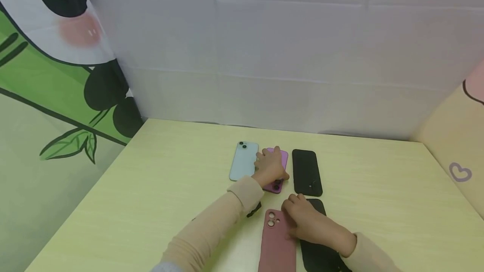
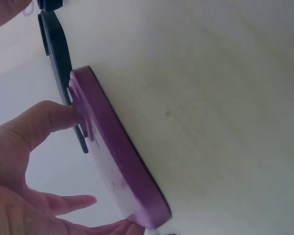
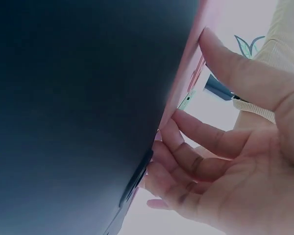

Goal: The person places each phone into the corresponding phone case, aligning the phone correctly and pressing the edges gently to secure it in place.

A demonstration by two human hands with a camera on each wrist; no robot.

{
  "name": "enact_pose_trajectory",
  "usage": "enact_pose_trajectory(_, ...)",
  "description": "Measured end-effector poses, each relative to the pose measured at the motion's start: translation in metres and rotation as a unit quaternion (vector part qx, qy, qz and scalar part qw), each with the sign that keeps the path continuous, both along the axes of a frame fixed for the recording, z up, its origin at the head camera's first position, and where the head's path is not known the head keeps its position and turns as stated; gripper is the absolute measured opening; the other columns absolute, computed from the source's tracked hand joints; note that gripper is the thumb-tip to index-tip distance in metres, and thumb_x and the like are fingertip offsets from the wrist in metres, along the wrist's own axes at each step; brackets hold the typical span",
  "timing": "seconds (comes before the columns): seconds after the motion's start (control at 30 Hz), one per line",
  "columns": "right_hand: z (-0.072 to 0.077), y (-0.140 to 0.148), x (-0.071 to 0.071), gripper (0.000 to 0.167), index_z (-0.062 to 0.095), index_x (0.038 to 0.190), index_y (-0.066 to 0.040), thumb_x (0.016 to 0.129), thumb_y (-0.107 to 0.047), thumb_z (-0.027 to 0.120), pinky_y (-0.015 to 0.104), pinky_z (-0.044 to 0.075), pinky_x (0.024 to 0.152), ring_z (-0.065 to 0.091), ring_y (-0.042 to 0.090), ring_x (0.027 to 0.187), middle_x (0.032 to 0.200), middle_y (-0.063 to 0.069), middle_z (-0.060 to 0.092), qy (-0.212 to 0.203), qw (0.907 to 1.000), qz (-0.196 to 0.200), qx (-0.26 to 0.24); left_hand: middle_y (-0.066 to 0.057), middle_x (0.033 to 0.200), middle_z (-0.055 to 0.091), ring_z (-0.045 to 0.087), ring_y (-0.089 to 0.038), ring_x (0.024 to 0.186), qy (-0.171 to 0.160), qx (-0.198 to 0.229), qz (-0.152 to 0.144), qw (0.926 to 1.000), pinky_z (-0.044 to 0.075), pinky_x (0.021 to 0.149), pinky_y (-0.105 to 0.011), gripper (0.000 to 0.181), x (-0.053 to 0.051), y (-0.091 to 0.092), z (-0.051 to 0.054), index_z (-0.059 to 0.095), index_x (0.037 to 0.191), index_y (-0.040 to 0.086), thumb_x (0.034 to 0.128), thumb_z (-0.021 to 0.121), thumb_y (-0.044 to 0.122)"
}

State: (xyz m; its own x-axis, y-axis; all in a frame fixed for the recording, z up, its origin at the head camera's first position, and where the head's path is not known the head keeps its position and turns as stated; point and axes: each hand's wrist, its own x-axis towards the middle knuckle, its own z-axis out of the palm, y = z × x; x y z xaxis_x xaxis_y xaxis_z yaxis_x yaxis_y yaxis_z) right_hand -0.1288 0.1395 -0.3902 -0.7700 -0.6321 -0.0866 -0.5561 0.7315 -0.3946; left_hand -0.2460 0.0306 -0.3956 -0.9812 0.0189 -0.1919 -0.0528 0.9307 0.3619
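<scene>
My left hand lies over a purple phone in the head view. In the left wrist view its thumb touches the phone's camera end, and a finger meets the opposite end. The phone rests back up on the table. Lower down, my right hand holds the right edge of a pink phone case with camera cutouts. In the right wrist view the thumb and curled fingers meet the pink edge. A black phone or case, partly hidden by the right hand and wrist, lies just to the right.
A light blue phone lies left of the purple one, and a black phone lies to its right. The pale yellow table meets a white cloth backdrop behind. A green printed panel stands at the left.
</scene>
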Motion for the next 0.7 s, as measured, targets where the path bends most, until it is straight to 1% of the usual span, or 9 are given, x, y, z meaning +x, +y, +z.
enact_pose_trajectory(0.07, 0.0003, -0.0002, 0.0, 0.047, 0.057, 0.098, 0.001, 0.064, -0.02, 0.082, 0.029, 0.035, 0.065, 0.035, 0.017, 0.08, 0.086, 0.004, 0.047, -0.005, 1.0, 0.0, 0.002, -0.024, 0.132, 0.038, 0.035, -0.042, 0.12, -0.001, 0.0, 0.002, 1.0, 0.039, 0.093, -0.055, 0.091, -0.0005, 0.0003, -0.0003, 0.034, 0.137, 0.016, 0.063, 0.083, 0.035)
enact_pose_trajectory(0.2, 0.0011, -0.0007, 0.0013, 0.062, 0.057, 0.105, 0.001, 0.06, -0.031, 0.084, 0.03, 0.035, 0.068, 0.034, 0.016, 0.083, 0.092, 0.003, 0.045, -0.015, 0.9996, 0.011, 0.023, -0.024, 0.131, 0.038, 0.036, -0.044, 0.118, 0.004, 0.003, 0.005, 1.0, 0.039, 0.091, -0.055, 0.091, -0.0006, 0.0013, -0.0016, 0.035, 0.136, 0.017, 0.0617, 0.084, 0.034)
enact_pose_trajectory(0.27, 0.0014, -0.0011, 0.0025, 0.066, 0.057, 0.107, 0.0, 0.059, -0.034, 0.084, 0.03, 0.034, 0.068, 0.033, 0.015, 0.083, 0.093, 0.001, 0.043, -0.017, 0.9992, 0.016, 0.032, -0.024, 0.131, 0.038, 0.036, -0.044, 0.117, 0.008, 0.007, 0.008, 0.9999, 0.038, 0.091, -0.054, 0.091, -0.0004, 0.0018, -0.0022, 0.036, 0.136, 0.017, 0.0608, 0.084, 0.034)
enact_pose_trajectory(0.37, 0.0015, -0.0018, 0.004, 0.066, 0.057, 0.107, 0.0, 0.057, -0.034, 0.085, 0.03, 0.033, 0.069, 0.033, 0.014, 0.082, 0.091, 0.0, 0.042, -0.014, 0.9991, 0.018, 0.035, -0.025, 0.13, 0.037, 0.035, -0.044, 0.118, 0.015, 0.005, 0.01, 0.9998, 0.037, 0.093, -0.054, 0.092, 0.0, 0.003, -0.0027, 0.035, 0.136, 0.018, 0.0599, 0.085, 0.033)
enact_pose_trajectory(0.57, 0.0012, -0.0035, 0.0053, 0.065, 0.055, 0.103, -0.001, 0.056, -0.032, 0.086, 0.029, 0.03, 0.068, 0.032, 0.014, 0.081, 0.088, -0.001, 0.039, -0.02, 0.9993, 0.012, 0.028, -0.026, 0.132, 0.037, 0.032, -0.044, 0.122, 0.026, -0.005, 0.005, 0.9996, 0.033, 0.098, -0.053, 0.104, 0.0013, 0.0046, -0.0014, 0.024, 0.143, 0.018, 0.0598, 0.085, 0.033)
enact_pose_trajectory(0.7, 0.0003, -0.004, 0.0049, 0.065, 0.055, 0.104, -0.001, 0.056, -0.032, 0.086, 0.029, 0.029, 0.069, 0.031, 0.014, 0.081, 0.088, -0.001, 0.038, -0.023, 0.9993, 0.007, 0.028, -0.026, 0.13, 0.037, 0.031, -0.044, 0.121, 0.031, -0.005, 0.003, 0.9995, 0.032, 0.099, -0.053, 0.105, 0.001, 0.0042, -0.002, 0.024, 0.142, 0.016, 0.0591, 0.085, 0.033)
